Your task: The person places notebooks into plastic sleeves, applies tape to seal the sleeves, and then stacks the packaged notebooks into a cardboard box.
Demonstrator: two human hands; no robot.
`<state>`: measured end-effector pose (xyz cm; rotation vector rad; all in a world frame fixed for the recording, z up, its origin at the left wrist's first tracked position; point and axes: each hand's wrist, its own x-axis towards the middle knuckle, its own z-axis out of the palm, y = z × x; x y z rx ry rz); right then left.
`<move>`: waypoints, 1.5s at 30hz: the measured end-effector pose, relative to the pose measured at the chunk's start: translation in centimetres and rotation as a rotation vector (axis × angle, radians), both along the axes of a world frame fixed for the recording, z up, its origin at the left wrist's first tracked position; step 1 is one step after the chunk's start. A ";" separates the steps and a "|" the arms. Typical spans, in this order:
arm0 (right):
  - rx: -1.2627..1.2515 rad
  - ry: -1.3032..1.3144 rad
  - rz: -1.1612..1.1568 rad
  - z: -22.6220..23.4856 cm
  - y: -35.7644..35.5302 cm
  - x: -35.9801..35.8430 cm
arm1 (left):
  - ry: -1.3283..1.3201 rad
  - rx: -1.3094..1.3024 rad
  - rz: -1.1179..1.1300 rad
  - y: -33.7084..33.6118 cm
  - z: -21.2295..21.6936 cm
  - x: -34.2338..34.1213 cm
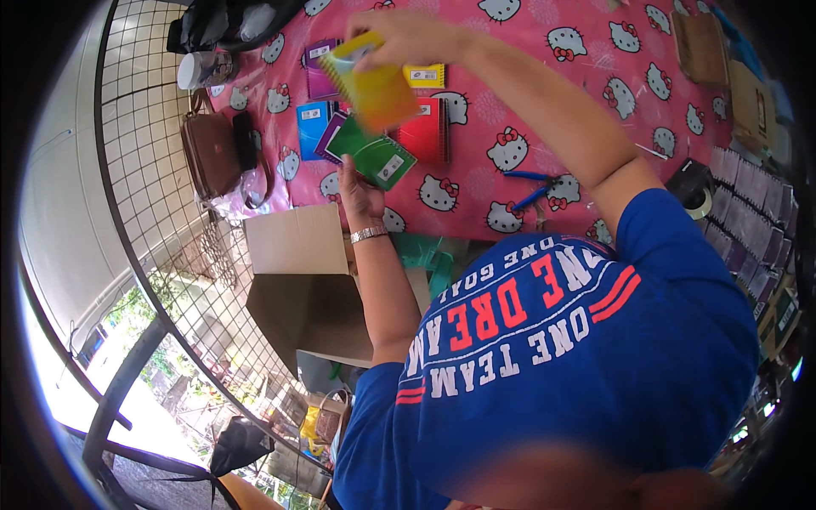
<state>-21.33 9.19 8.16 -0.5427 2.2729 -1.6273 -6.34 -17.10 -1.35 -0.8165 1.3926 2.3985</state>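
Note:
My left hand (363, 201) grips a green spiral notebook (371, 153) near the table's front edge. A purple notebook (326, 142) shows from under the green one; whether the hand holds it too, I cannot tell. Above them my right hand (412, 36) pinches a yellow spiral notebook (374, 85) by its upper part, tilted and blurred, with an orange tone at its lower end. Around these lie a blue notebook (311, 126) on the left, a red notebook (432, 132) on the right, another yellow notebook (425, 76) and a second purple notebook (320, 76) farther back.
A pink patterned cloth (476, 200) covers the table. Blue-handled pliers (531, 191) lie right of the notebooks. At left are a brown bag (210, 153) and a white jar (197, 71). An open cardboard box (293, 242) stands below the front edge; stacked notebooks (748, 200) fill the right.

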 end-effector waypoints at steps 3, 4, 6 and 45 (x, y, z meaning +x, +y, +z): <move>0.022 0.179 0.155 2.1 -2.8 4.3 | 0.081 0.377 -0.033 1.8 1.9 1.6; 0.020 0.184 0.154 0.5 -3.0 4.8 | 0.154 0.588 -0.062 1.8 2.2 2.3; 0.199 0.198 -0.508 -5.2 -2.2 5.7 | 0.139 0.486 -0.064 2.9 3.4 3.1; 0.646 -0.044 -0.405 -12.2 -9.9 4.6 | 0.042 0.238 0.134 2.5 0.8 7.4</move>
